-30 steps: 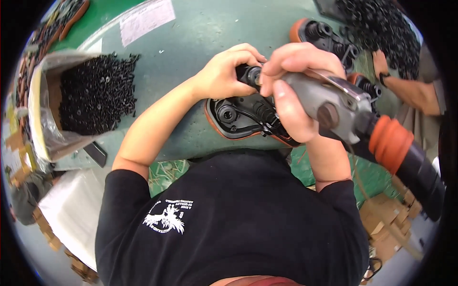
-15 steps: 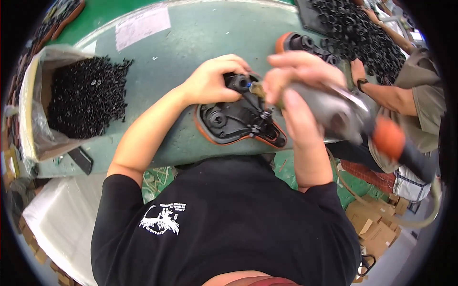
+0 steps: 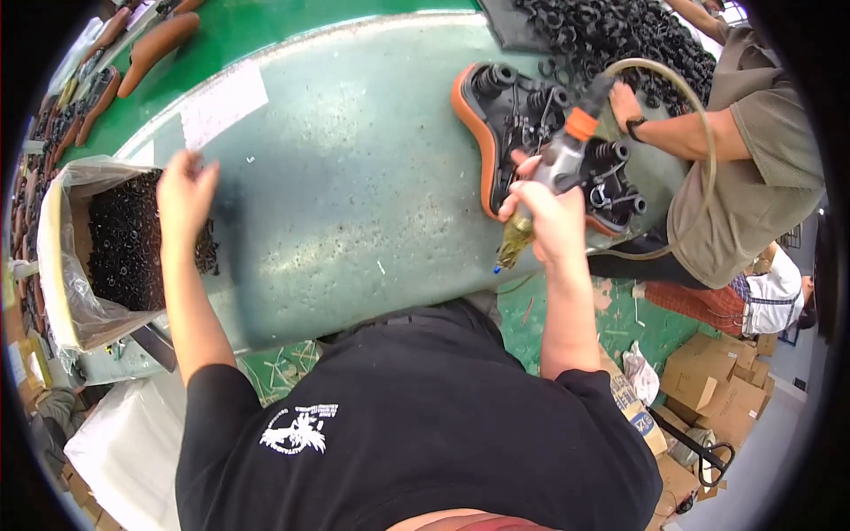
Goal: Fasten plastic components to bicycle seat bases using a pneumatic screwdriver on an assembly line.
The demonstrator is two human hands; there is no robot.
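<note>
My right hand point(image 3: 553, 212) is wrapped round a grey air screwdriver point(image 3: 560, 164) with an orange collar and a blue-tipped bit. Its bit points down toward the near edge of the table, apart from any part. Behind the tool, bicycle saddles point(image 3: 485, 146) lie underside up, showing brown rims and black undersides with springs. My left hand point(image 3: 184, 199) is off at the left, beside a heap of small black screw-like pieces point(image 3: 124, 239). Its thumb and fingers stand apart, slightly blurred, and I see nothing between them.
A plastic-lined box point(image 3: 55, 257) holds the black pieces, some spilling out. White paper point(image 3: 226, 106) lies on the green table point(image 3: 345, 150). The tool's hose point(image 3: 708, 150) loops at the right, near a co-worker's arm point(image 3: 695, 137) and a pile of black rings point(image 3: 620, 40). Cartons point(image 3: 717, 376) stand on the floor.
My left hand has let go of the saddle and moved left to the black pieces. The screwdriver has come off that saddle and turned bit-down; the saddle now lies with others at the right.
</note>
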